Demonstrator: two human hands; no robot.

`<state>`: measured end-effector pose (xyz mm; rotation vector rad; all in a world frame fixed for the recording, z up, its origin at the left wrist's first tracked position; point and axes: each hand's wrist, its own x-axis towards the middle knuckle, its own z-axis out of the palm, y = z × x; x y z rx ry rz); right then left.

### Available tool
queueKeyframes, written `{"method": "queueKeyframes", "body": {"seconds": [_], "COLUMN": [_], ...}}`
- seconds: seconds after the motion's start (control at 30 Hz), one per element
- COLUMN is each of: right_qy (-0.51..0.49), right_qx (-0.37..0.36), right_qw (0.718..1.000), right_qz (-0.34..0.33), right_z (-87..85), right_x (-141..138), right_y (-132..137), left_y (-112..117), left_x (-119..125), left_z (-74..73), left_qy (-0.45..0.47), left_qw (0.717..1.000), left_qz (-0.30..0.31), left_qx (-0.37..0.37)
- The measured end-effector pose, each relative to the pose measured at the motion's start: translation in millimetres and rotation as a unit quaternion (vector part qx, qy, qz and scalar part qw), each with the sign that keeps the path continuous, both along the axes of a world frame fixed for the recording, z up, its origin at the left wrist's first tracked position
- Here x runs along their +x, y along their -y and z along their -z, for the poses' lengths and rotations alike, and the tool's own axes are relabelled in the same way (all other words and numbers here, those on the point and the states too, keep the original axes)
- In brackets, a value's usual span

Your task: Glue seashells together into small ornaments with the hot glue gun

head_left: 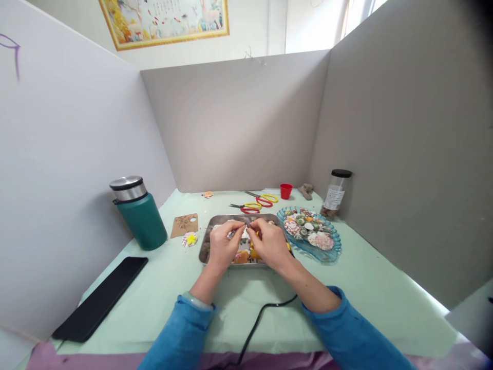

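Both hands meet over a metal tray [204, 252], fingertips nearly touching at its middle. My left hand [224, 241] is closed in a pinch, and so is my right hand [268, 241]. Between the fingertips there seems to be something small and dark, too tiny to name. Beneath the hands the tray holds white, brown, orange and yellow pieces, partly hidden by my fingers. A yellow item sticks out beside my right wrist, mostly covered. To the right of the tray stands a blue glass plate [334, 252] heaped with shells and small colourful pieces.
Two pairs of scissors [250, 207] lie behind the tray, near a red cup [286, 191]. A clear jar [336, 195] stands far right. At left are a green bottle [144, 221], a brown card [184, 225], a decorated round piece [190, 239] and a black pad [103, 298]. A black cable [257, 326] crosses the front.
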<state>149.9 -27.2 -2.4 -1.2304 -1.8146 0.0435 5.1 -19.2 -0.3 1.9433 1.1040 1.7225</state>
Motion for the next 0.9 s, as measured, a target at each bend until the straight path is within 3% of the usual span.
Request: {"method": "queueKeyframes", "body": {"seconds": [0.17,0.43,0.73,0.9], "right_qy": [-0.062,-0.139,-0.118,-0.087], "right_qx": [-0.022,-0.077,-0.042,-0.021], "right_qw": [0.998,0.985,0.991,0.995], "right_qz": [-0.013,-0.060,-0.052,-0.052], "right_z": [-6.3,-12.6,1.9,0.8], "right_x": [-2,-3,-4,-4], "right_y": [3,8,0,-1], "left_y": [-6,-7,-8,-9], "left_x": [-1,0,0,0], "left_z": [1.4,-5.6,-2.8,-3.5], "left_qy": [0.053,0.224,0.207,0.205], "left_qw": [0.995,0.951,0.949,0.952], "left_qz": [0.030,0.119,0.145,0.129], "left_qx": [-0.075,-0.177,-0.186,-0.189]}}
